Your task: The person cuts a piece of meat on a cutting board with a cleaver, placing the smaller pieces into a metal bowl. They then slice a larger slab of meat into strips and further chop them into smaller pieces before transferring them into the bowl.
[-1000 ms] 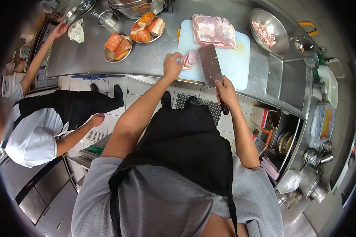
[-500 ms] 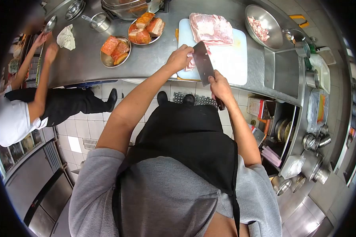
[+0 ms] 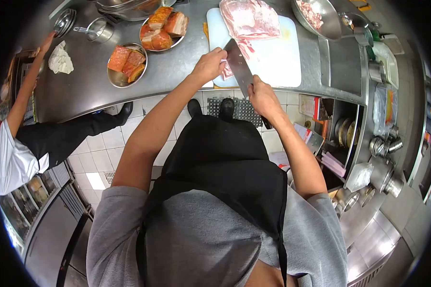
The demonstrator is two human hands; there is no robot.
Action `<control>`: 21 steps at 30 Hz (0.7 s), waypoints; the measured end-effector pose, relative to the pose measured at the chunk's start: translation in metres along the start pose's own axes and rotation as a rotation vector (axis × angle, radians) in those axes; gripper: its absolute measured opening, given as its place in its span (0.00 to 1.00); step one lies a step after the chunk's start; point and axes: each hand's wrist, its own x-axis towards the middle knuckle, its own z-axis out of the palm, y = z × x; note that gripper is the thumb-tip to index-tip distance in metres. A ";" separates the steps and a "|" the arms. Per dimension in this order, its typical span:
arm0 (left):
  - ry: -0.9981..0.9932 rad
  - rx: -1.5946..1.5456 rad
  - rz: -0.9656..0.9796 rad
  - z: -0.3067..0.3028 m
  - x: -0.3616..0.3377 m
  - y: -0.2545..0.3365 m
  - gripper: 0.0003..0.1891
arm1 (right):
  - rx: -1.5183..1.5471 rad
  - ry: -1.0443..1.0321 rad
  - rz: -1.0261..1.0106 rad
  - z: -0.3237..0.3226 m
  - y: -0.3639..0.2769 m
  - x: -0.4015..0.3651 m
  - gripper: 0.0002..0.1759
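My right hand (image 3: 263, 98) is wrapped round the handle of a cleaver (image 3: 239, 67), its broad blade slanting up and left over the white cutting board (image 3: 277, 60). At the board's left side, my left hand (image 3: 209, 66) has its fingers bent and closed on a small strip of raw pork (image 3: 227, 72), right beside the blade. Part of that strip is hidden by the fingers and the cleaver. Beyond the blade lies a large slab of raw pork (image 3: 250, 20), with a thin piece of meat (image 3: 245, 49) near its lower left corner.
Two metal bowls of browned pork chunks (image 3: 128, 62) (image 3: 163, 29) stand left of the board. A steel bowl of cut meat (image 3: 311, 14) is at the back right, by a sink (image 3: 344, 67). Far left, a co-worker's arm (image 3: 26, 91) reaches over the counter near a white cloth (image 3: 61, 58).
The view has shifted, so the counter sits higher. A thin piece of meat now shows beyond the blade. The co-worker's arm has stretched towards the stacked bowls.
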 end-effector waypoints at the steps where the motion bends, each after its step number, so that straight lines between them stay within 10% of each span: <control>1: 0.012 -0.015 0.020 0.000 0.000 -0.002 0.08 | -0.010 -0.002 -0.006 0.002 -0.002 0.006 0.14; 21: 0.067 -0.145 -0.035 0.002 -0.021 0.006 0.10 | -0.128 0.071 -0.037 0.028 -0.007 0.008 0.10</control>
